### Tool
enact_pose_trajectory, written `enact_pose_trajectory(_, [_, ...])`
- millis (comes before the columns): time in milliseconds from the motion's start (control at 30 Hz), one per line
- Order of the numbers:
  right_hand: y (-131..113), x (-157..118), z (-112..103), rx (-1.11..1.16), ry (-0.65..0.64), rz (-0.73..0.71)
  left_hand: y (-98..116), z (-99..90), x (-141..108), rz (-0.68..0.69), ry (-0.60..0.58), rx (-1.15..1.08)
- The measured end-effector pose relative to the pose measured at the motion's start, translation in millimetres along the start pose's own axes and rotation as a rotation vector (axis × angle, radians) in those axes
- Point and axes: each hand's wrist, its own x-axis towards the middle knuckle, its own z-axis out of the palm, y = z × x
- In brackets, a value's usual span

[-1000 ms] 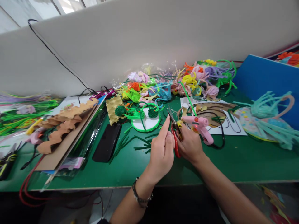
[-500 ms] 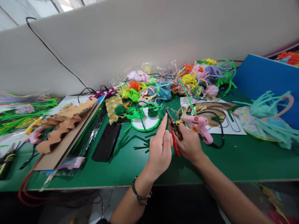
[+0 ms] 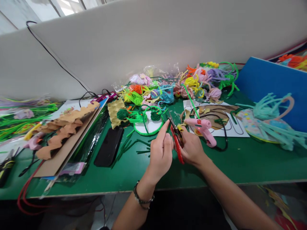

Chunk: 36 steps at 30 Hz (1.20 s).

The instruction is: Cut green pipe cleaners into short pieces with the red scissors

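My right hand is closed around red-handled scissors, whose dark blades point away from me. A small yellow piece shows at its fingertips by the scissors. Close on the left, my left hand has its index finger stretched toward the blades and the other fingers curled in; what they hold, if anything, is hidden. Just beyond my hands lies a white disc edged in green, with green pipe-cleaner shapes on it. A pink glue gun sits right of my right hand, a green stick rising from its back.
A black phone and cut green pipe-cleaner pieces lie left of my hands. Cardboard strips are further left. Colourful pipe-cleaner bundles line the wall. A drawn paper sheet and a blue board are at right.
Both hands and the scissors have shifted very slightly left and down in the picture, and the whole view has moved a little too. The grip on the scissors looks the same.
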Motion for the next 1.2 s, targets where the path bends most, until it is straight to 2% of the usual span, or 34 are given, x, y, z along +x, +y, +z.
enact_pose_trajectory(200, [3, 0, 1, 0.104, 0.09, -0.056, 3, 0.9, 4, -0.15, 0.044, 0.046])
enact_pose_trajectory(333, [4, 0, -3, 0.127, 0.091, 0.013, 7, 1.1, 7, -0.161, 0.059, -0.03])
enact_pose_trajectory(433, [1, -3, -7, 0.13, 0.042, 0.065, 7, 0.4, 7, -0.112, 0.078, 0.051])
enact_pose_trajectory(633, [-9, -14, -6, 0.13, -0.09, 0.134, 1, -0.2, 3, 0.047, 0.087, 0.446])
enact_pose_trajectory(733, [-12, -17, -4, 0.147, -0.118, 0.158, -1, -0.6, 4, 0.129, 0.051, 0.571])
enact_pose_trajectory(900, [-11, -16, -4, 0.147, -0.138, 0.169, -2, -1.8, 6, 0.216, 0.062, 0.748])
enact_pose_trajectory(1033, [-11, -15, -5, 0.16, -0.13, 0.171, -1, -0.6, 6, 0.271, 0.061, 0.825])
enact_pose_trajectory(1200, [-12, -15, -6, 0.163, -0.155, 0.19, -1, 1.5, 4, 0.284, 0.056, 0.764])
